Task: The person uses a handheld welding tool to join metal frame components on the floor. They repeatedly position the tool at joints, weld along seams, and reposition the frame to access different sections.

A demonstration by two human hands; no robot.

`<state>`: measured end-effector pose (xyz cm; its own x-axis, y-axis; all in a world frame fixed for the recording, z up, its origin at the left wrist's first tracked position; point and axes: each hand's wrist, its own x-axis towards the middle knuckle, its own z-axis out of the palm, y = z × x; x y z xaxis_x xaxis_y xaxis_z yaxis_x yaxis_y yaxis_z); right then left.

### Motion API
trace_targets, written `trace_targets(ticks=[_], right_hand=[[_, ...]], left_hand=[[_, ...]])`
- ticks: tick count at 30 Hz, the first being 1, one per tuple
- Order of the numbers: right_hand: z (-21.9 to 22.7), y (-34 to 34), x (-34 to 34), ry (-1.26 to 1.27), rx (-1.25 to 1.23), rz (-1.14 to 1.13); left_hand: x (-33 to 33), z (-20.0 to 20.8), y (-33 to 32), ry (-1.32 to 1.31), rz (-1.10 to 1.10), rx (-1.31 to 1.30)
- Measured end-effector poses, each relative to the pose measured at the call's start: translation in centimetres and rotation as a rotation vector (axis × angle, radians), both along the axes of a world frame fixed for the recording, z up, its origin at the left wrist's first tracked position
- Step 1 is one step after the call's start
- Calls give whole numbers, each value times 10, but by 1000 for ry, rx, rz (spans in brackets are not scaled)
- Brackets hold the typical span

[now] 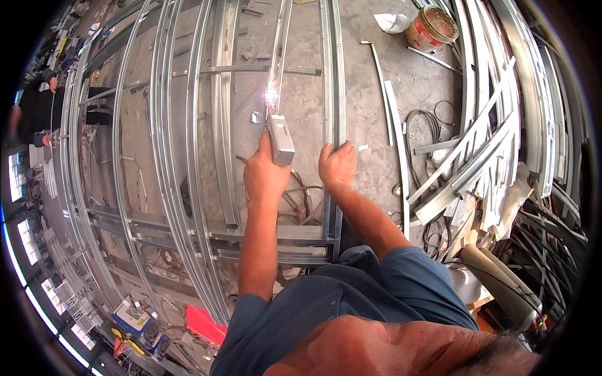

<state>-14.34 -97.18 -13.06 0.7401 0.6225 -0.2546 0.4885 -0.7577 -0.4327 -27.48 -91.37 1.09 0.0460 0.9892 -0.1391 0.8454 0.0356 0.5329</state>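
My left hand is closed around a grey box-shaped hand tool with a long flat body. At the tool's far end a bright pinkish-white spark flares against a narrow metal bar, and its glare hides the exact contact spot. My right hand grips a long double-edged metal stud to the right, thumb on one side and fingers curled over the other. Both pieces belong to a large metal frame of parallel studs. A cross rail of that frame runs just in front of my body.
Loose metal strips lie heaped at the right, beside coiled cables. A dirty bucket stands at the far right by a white bag. Another person is at the far left edge. A red object lies lower left.
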Motion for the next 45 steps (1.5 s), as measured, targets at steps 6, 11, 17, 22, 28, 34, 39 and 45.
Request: trace_targets(ticks=[6, 11, 17, 22, 28, 34, 39, 45], right_hand=[[2, 0, 0, -8, 19, 2], [0, 0, 1, 5, 9, 8], [-2, -1, 0, -15, 28, 3], [3, 0, 0, 14, -3, 7], [1, -1, -1, -13, 21, 3], [-1, -1, -1, -41, 36, 7], [4, 0, 2, -35, 15, 8], [-3, -2, -2, -13, 4, -3]], left_hand=[[-2, 2, -2, 6, -6, -14], [-2, 2, -4, 6, 4, -15], [-3, 2, -6, 12, 4, -23], [-5, 2, -8, 15, -29, 33], [-14, 7, -21, -97, 10, 43], [-23, 5, -23, -128, 1, 49], [-8, 3, -15, -54, -26, 51], [-6, -4, -17, -77, 47, 43]])
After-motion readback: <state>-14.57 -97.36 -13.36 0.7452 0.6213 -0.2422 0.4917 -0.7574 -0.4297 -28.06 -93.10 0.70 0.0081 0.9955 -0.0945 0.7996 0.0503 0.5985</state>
